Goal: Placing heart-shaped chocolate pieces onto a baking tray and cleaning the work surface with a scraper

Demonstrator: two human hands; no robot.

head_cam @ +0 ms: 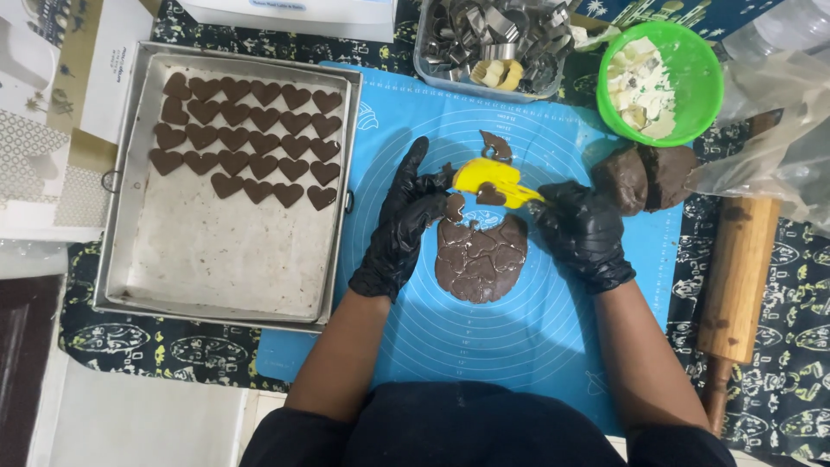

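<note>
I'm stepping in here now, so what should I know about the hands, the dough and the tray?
Left hand: gloved, fingers at the upper left edge of the rolled dough sheet.
Right hand: gloved, holds a yellow scraper carrying one heart cutout.
Done: about four rows of dough hearts lie in the baking tray; the sheet is stamped with hearts.
Left: stamped hearts not yet lifted; a dough lump sits unrolled by the rolling pin.

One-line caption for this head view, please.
Gloved right hand lifts a heart cut-out on a yellow scraper while the left hand touches rolled chocolate dough beside a tray of hearts.
</note>
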